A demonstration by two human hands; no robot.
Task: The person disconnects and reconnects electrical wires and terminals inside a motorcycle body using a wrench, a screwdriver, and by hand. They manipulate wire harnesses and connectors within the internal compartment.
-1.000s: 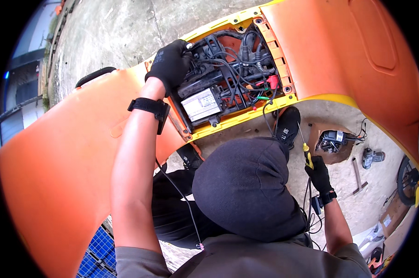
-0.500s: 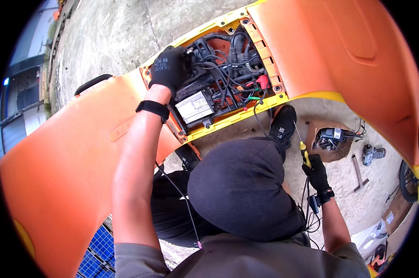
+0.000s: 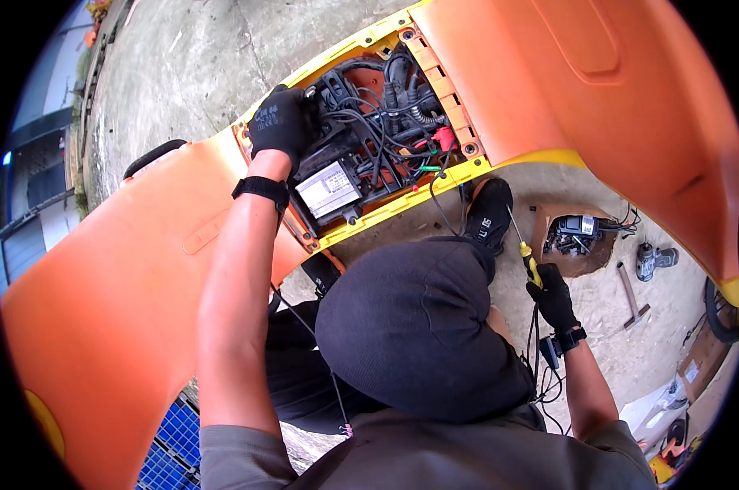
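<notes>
My left hand [image 3: 284,124], in a black glove, reaches into the left end of an open compartment [image 3: 337,238] with a yellow rim. Its fingers are curled beside a small shiny metal piece [image 3: 310,93]; what they hold, if anything, is hidden. Right of it lie bundled black cables [image 3: 386,131], a red connector cover [image 3: 445,139] and a green connector [image 3: 429,168]. Below the hand sits a silver box with a white label [image 3: 329,189]. Off to the right, outside the compartment, my gloved right hand [image 3: 553,298] grips a yellow-handled screwdriver [image 3: 528,260], its thin shaft pointing up and left.
Large orange body panels [image 3: 508,82] flank the compartment. On the concrete at right are an open carton with small parts [image 3: 588,260], a cordless power tool [image 3: 647,261] and a T-shaped tool [image 3: 628,294]. Loose black cables [image 3: 541,359] hang by my right wrist.
The compartment and floor items sit slightly farther left and higher in the picture. Both hands keep nearly the same places relative to them, and the right one still grips the screwdriver.
</notes>
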